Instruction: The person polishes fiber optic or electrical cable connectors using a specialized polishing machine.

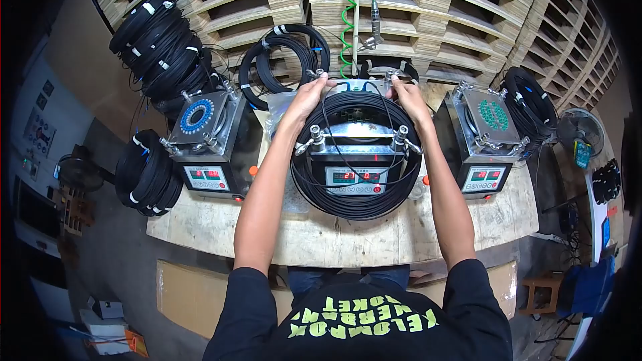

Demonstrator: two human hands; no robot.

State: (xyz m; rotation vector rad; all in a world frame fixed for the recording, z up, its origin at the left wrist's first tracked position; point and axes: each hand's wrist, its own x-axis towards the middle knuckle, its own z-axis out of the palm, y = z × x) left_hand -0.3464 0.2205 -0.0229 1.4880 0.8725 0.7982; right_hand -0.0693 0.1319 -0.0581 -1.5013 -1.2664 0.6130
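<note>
A polishing machine (354,142) with a metal top and a red digital display stands in the middle of the table. Around its front hangs a big coil of black cable (354,208), with loose strands crossing the display. At the machine's back left corner, my left hand (309,99) is closed at a metal clamp knob (320,74). On the opposite back corner my right hand (409,99) has its fingers closed at a second knob (390,76). Metal knobs (401,132) on the front corners are untouched. The coil partly covers the machine's body.
Similar machines stand left (200,120) and right (485,120), one with a blue connector ring, one with green connectors. Stacked cable coils (160,53) rise at the back left. A green spiral hose with an air gun (375,27) hangs before the wooden pallets (428,0).
</note>
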